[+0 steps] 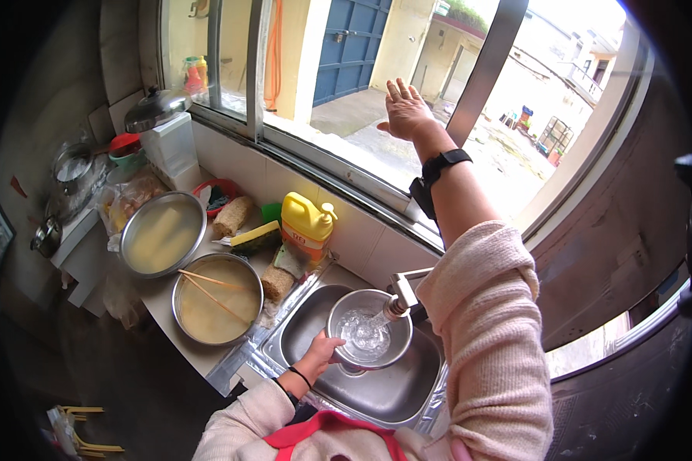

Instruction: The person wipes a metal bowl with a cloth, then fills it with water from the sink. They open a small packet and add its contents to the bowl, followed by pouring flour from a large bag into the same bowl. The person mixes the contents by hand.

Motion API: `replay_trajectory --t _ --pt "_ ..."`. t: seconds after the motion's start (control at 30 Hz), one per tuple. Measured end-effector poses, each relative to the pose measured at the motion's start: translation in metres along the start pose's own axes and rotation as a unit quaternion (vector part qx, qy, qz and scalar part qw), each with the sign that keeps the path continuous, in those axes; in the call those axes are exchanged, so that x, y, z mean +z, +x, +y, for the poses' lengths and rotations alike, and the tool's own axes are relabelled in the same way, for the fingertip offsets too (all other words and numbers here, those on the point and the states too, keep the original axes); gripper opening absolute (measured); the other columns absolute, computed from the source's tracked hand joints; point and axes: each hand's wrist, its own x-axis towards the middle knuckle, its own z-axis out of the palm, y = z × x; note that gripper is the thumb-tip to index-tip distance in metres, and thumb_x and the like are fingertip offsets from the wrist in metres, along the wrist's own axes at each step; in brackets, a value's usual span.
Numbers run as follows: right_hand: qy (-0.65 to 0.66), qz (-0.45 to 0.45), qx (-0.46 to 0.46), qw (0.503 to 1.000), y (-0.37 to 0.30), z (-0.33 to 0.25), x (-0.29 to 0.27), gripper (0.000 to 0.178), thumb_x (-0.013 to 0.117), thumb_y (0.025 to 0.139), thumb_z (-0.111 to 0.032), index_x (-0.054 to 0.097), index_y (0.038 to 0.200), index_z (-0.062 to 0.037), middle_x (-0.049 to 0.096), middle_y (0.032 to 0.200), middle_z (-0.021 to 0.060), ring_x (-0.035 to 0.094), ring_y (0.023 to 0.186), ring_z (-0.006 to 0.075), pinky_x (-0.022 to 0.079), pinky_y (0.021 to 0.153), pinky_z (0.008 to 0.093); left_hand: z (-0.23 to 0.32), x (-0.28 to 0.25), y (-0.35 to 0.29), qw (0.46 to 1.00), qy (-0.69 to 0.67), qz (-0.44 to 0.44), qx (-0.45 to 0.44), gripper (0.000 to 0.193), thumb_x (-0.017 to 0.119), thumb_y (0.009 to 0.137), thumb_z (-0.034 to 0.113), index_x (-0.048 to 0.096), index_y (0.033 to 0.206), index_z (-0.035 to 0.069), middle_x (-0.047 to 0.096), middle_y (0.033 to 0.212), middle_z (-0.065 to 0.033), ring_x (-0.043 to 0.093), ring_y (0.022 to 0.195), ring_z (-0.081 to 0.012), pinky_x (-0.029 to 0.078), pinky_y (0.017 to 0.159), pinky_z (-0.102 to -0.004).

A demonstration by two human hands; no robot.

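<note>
Right arm [469, 196] stretched up and forward, right hand [409, 115] open, fingers [402, 88] spread. Left hand [323, 353] low, gripping.

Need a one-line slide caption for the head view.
Left hand holds a metal bowl under the running tap at the sink; right hand is raised before the window.

Left hand [317, 358] on metal bowl [399, 345] under faucet [395, 307], right hand [409, 115] near window [484, 75].
</note>
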Motion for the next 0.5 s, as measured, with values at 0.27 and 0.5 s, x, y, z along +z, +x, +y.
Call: replay_trajectory --t 0.27,0.5 --pt "0.246 0.135 -0.066 0.958 -0.021 -0.017 -0.040 0.071 0.046 0.081 -0.052 0.031 0.131 -0.0038 0.022 0.139 0.0157 0.022 0.128 0.0285 0.020 0.105 0.0351 -0.006 -0.005 0.015 1.000 0.001 0.024 0.018 0.043 0.053 0.074 0.001 0.040 0.115 0.004 0.054 0.097 -0.0138 0.061 0.076 -0.0259 0.055 0.055 -0.0426" --pt "0.241 0.316 0.023 0.917 -0.129 0.022 0.009 0.054 0.055 0.082 -0.029 0.038 0.126 -0.0033 0.034 0.132 0.0167 0.035 0.120 0.0326 0.029 0.099 0.0397 0.006 0.000 0.006 1.000 0.004 0.013 0.005 0.044 0.053 0.074 0.003 0.039 0.116 0.005 0.054 0.098 -0.0123 0.061 0.078 -0.0243 0.055 0.056 -0.0415"
